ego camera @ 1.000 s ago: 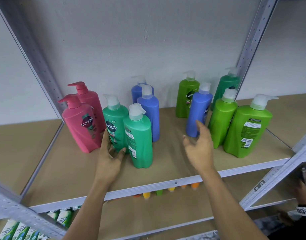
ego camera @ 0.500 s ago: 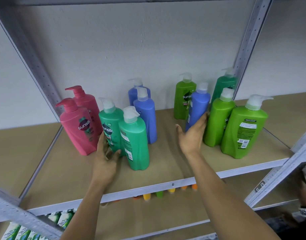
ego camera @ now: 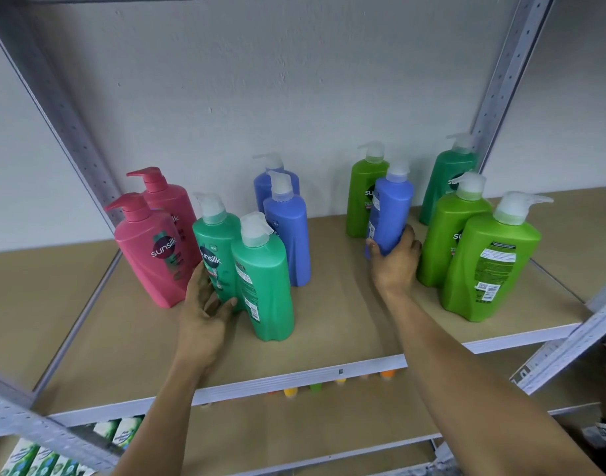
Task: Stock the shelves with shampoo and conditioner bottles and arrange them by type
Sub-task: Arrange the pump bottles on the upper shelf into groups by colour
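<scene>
Head view: we grip the lone blue bottle (ego camera: 391, 214) low on its body with our right hand (ego camera: 396, 266). The thumb is on its left face and the fingers (ego camera: 411, 240) curl round its right side. It stands near upright over the shelf (ego camera: 329, 324); its base is hidden behind the hand, so we cannot tell if it rests there.

Just behind that thumb stands a lime bottle (ego camera: 363, 197), close against the blue one. Right of those fingers stand 2 more lime bottles (ego camera: 494, 266), the nearer one showing its back label. A darker green bottle (ego camera: 447, 180) stands farther back, by the metal post (ego camera: 500, 80).

Our left hand (ego camera: 203, 314) holds the teal bottle (ego camera: 214, 249) near its base. Its fingers (ego camera: 200, 280) lie close together along the left flank, and the thumb is pressed on the lower front. Just right of that thumb a second teal bottle (ego camera: 264, 290) touches the first. Left of those fingers, 2 pink bottles (ego camera: 150, 249) stand one behind the other. Between our 2 hands, farther back, a blue pair (ego camera: 289, 235) stands front to back.

Below the shelf edge, coloured caps (ego camera: 289, 392) show, with green-and-white boxes (ego camera: 123, 431) lower left.
</scene>
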{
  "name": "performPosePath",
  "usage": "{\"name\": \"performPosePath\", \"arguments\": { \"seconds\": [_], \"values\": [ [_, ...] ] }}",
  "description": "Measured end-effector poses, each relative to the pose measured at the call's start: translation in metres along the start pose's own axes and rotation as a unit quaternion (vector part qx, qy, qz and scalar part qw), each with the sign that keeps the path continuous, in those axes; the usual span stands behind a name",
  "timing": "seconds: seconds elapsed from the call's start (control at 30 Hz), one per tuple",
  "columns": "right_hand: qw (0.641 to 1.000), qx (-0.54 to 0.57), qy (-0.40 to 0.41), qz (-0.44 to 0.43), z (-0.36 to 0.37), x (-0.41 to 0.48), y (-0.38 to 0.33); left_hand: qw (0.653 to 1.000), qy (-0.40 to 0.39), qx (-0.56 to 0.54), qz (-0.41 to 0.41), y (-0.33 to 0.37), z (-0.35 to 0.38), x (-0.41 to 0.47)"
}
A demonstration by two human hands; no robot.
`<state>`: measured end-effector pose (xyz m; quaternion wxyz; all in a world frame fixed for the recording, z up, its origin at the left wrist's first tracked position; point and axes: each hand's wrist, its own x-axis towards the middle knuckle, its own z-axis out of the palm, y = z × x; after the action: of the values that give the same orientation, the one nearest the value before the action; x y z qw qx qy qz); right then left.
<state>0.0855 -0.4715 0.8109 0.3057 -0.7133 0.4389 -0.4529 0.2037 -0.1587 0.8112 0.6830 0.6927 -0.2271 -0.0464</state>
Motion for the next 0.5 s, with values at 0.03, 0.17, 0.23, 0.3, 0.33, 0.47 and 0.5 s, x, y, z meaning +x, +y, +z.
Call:
{"name": "performPosePath", "arguments": {
  "seconds": [0.03,0.17,0.23,0.3,0.33,0.47,0.5],
  "values": [
    [1.0,0.017,0.0,-0.005,0.0,0.0,0.002,1.0,0.001,0.001,0.0,0.0,0.0,0.0],
    [0.998,0.069,-0.007,-0.005,-0.006,-0.001,-0.002,1.0,0.002,0.005,-0.009,0.002,0.001,-0.001],
    [0.997,0.076,-0.012,-0.008,-0.014,-0.01,-0.005,1.0,0.003,0.009,-0.009,0.003,0.002,-0.002],
    [0.996,0.089,-0.024,-0.01,-0.024,-0.028,-0.008,1.0,0.005,0.013,-0.005,0.004,0.002,-0.002],
    [0.995,0.097,-0.03,-0.012,-0.029,-0.039,-0.009,1.0,0.005,0.014,-0.006,0.004,0.002,-0.002],
    [0.983,0.165,-0.083,-0.003,-0.044,-0.091,-0.016,1.0,0.006,0.022,-0.008,0.005,0.003,-0.002],
    [0.977,0.182,-0.109,0.004,-0.047,-0.103,-0.019,1.0,0.005,0.024,-0.008,0.005,0.003,-0.003]
  ]
}}
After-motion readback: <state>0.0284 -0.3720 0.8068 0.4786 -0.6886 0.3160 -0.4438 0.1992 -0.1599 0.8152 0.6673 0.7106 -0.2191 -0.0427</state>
